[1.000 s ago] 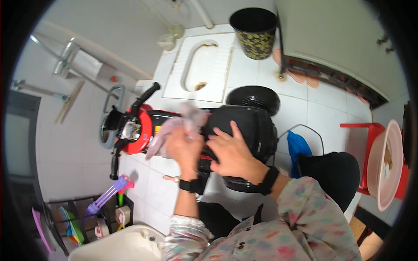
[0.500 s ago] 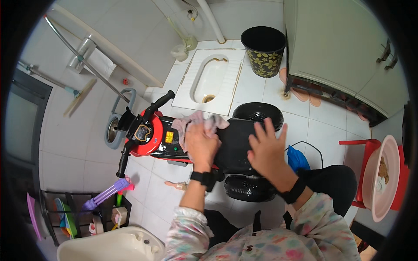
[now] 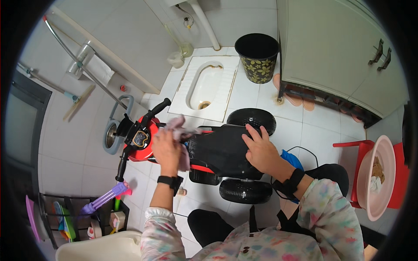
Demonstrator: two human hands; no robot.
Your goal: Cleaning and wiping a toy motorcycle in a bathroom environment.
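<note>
In front of me stands a child's ride-on motorbike, its black seat (image 3: 217,150) lying between my hands and its black handlebars (image 3: 140,137) at the left. My left hand (image 3: 166,150) is closed on a greyish-pink cloth (image 3: 184,158), pressed on the red and black body between handlebars and seat. Parts of the cloth stick out beyond the fingers. At the seat's rear end, my right hand (image 3: 263,150) lies with its fingers stretched out and apart, holding nothing. A rear wheel (image 3: 246,191) shows on the near side, another black wheel (image 3: 252,119) on the far side.
A squat toilet (image 3: 204,87) is set in the tiled floor beyond the bike, beside a patterned bin (image 3: 257,58). A cabinet (image 3: 335,56) stands far right. A pink basin (image 3: 376,178) rests on a red chair at right; a toy rack (image 3: 82,209) and white tub (image 3: 100,248) are near left.
My left hand has moved left with the cloth, toward the handlebars, uncovering the front of the seat. My right hand's spread fingers have come closer together at the seat's rear.
</note>
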